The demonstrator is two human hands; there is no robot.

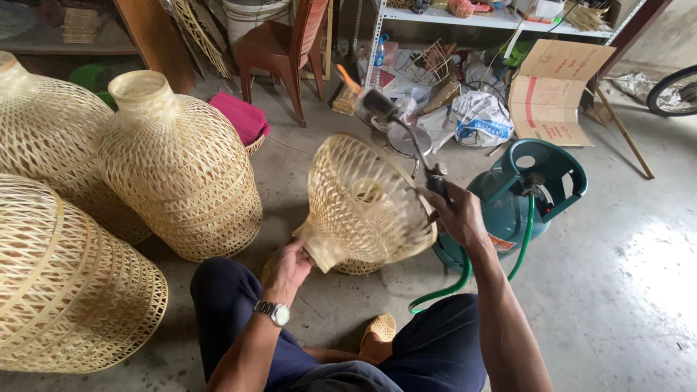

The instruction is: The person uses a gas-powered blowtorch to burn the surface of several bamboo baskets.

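Observation:
My left hand (292,265) grips the narrow neck of a woven bamboo lampshade (363,199), which is tilted with its wide mouth facing away and up. My right hand (454,212) is closed around the handle of a gas torch (406,134). The torch's nozzle reaches past the shade's rim, and a small orange flame (347,76) burns at its tip. A green hose (465,279) runs from the torch side down to a teal gas cylinder (526,192) standing just right of my right hand. A wristwatch sits on my left wrist.
Three large finished woven shades (181,170) (43,127) (65,283) stand at the left. A brown chair (279,47), a metal shelf (479,18), bags and an open cardboard box (548,91) sit at the back. A bicycle wheel (675,91) shows far right. My knees fill the bottom.

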